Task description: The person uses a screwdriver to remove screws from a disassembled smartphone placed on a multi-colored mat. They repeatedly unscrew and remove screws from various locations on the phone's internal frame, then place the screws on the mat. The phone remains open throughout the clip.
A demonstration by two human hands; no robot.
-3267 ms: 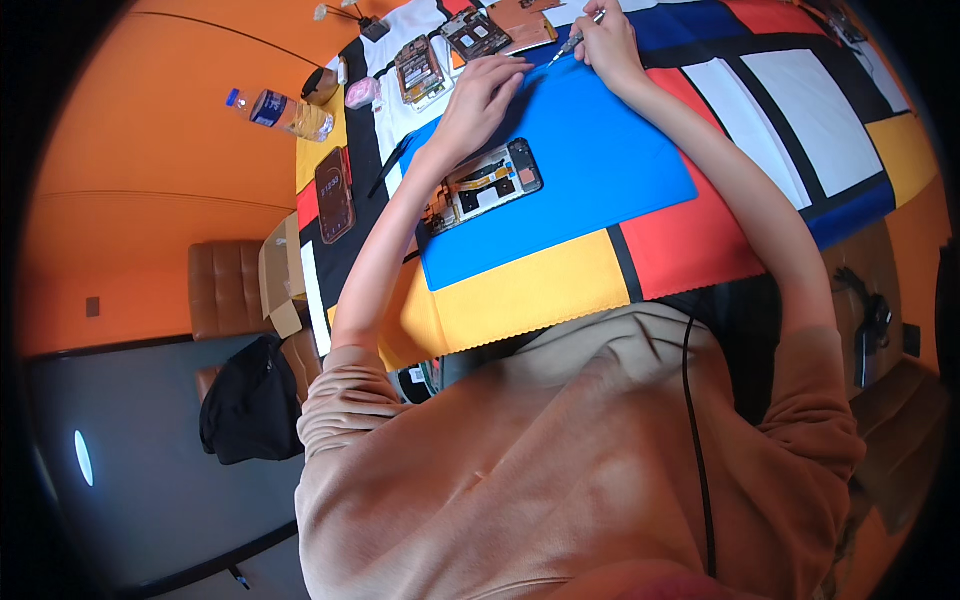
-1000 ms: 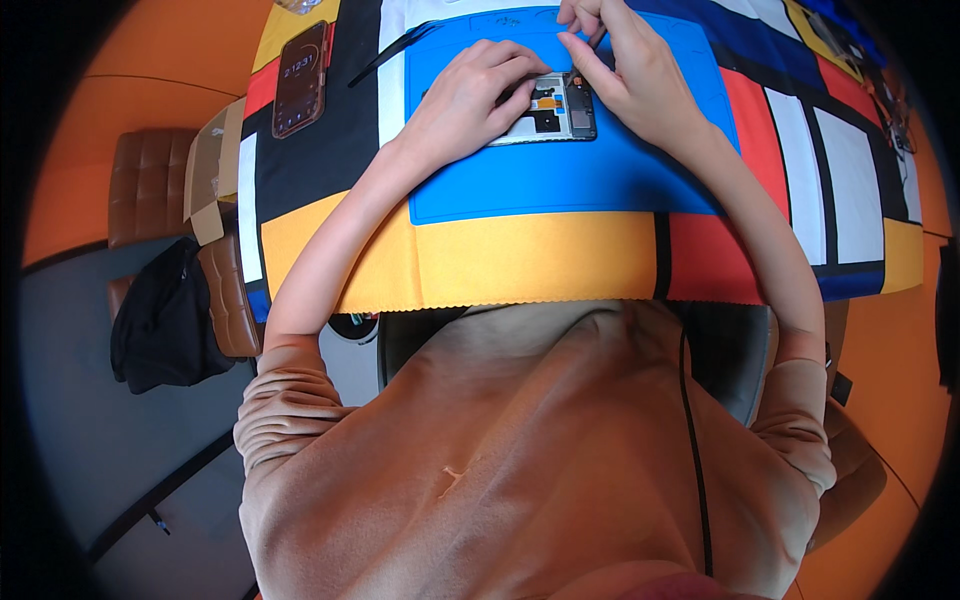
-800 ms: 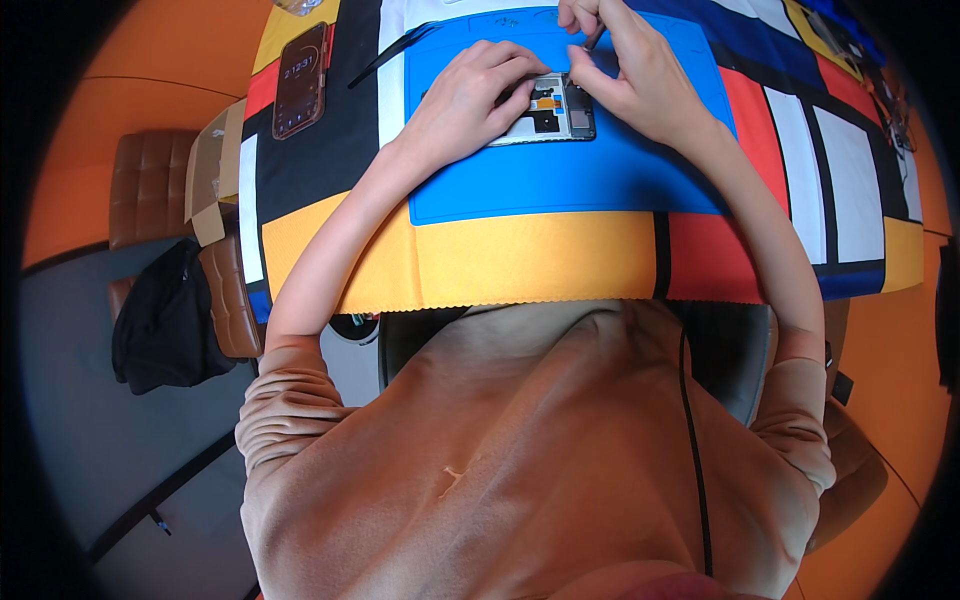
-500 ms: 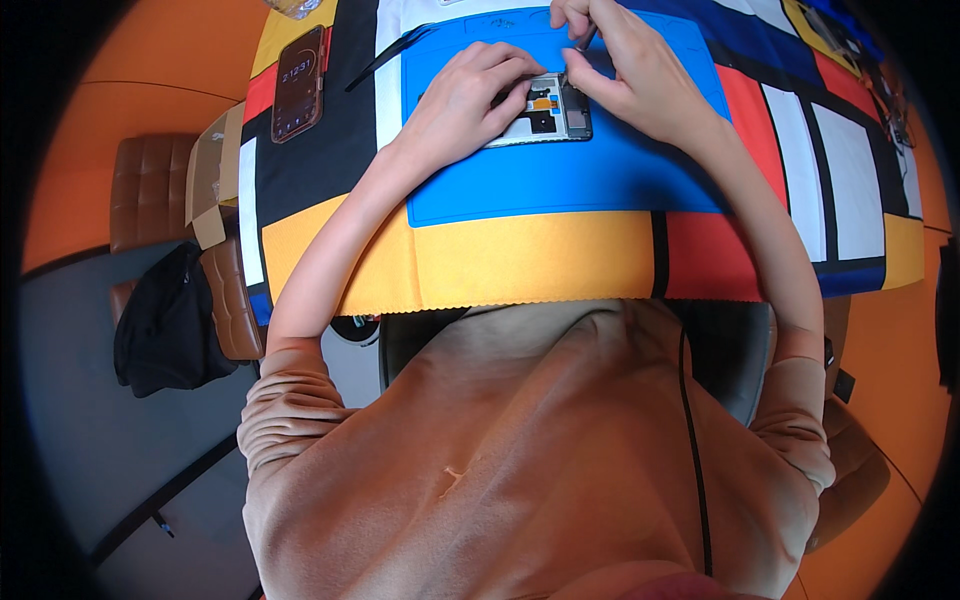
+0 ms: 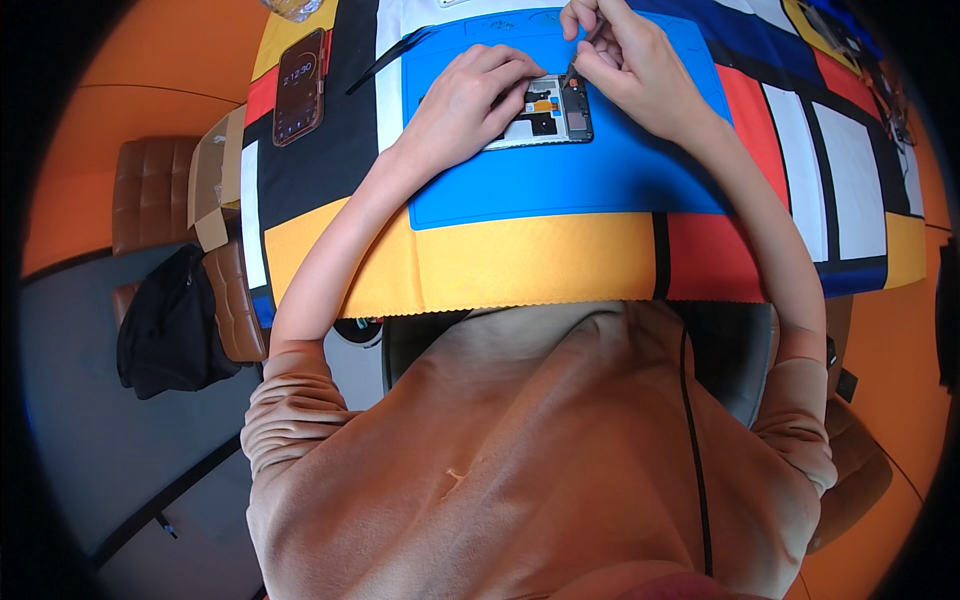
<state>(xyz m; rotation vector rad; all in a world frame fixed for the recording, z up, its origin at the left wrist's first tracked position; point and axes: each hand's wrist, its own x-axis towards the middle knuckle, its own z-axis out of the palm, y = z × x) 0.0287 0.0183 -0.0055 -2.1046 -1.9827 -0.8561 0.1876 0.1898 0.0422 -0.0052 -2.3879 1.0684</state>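
An opened phone (image 5: 546, 124), its inner parts bare, lies on a blue work mat (image 5: 500, 192). My left hand (image 5: 475, 98) rests over its left part, fingers bent and gripping it; that end is hidden under the hand. My right hand (image 5: 622, 68) is above the phone's upper right corner, fingers closed in a pinch. Between them is a thin dark tool (image 5: 571, 70), its tip down by the corner; whether it is tweezers or a screwdriver I cannot make out.
Black tweezers-like tools (image 5: 392, 58) lie across the mat's left edge. A phone with a lit screen (image 5: 300, 88) lies on the patterned tablecloth (image 5: 540, 262). A clear plastic thing (image 5: 293, 8) is at the far left; cables (image 5: 893, 110) are at the far right.
My right hand has turned slightly and the tool's tip has come down to the phone's upper right corner. My left hand stays put on the phone.
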